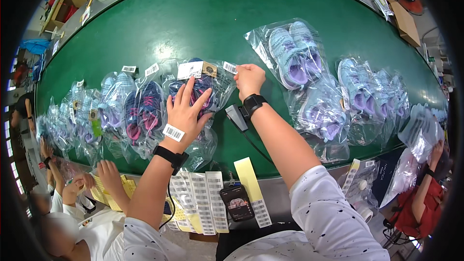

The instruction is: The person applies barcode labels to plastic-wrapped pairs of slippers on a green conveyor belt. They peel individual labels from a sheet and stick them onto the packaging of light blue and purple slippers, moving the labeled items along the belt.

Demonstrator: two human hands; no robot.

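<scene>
In front of me lies a clear plastic bag (223,91) with a pair of navy and pink sneakers (205,82) in it. My left hand (187,108) rests flat on that bag, fingers spread, and partly hides the shoes. A barcode sticker (174,133) clings to the back of it near the wrist. At the bag's upper right corner my right hand (250,80) is closed, its fingertips pinching the edge of a white barcode sticker (230,67). A white label (190,70) and a brown tag (209,69) show above my left fingers.
Bagged shoes line the green table (193,14) at left, including another navy pair (143,108). Bagged light blue sneakers (296,55) lie at right. Sheets of barcode stickers (198,198) and a phone (237,203) sit at the near edge. Co-workers' hands (110,179) are at left.
</scene>
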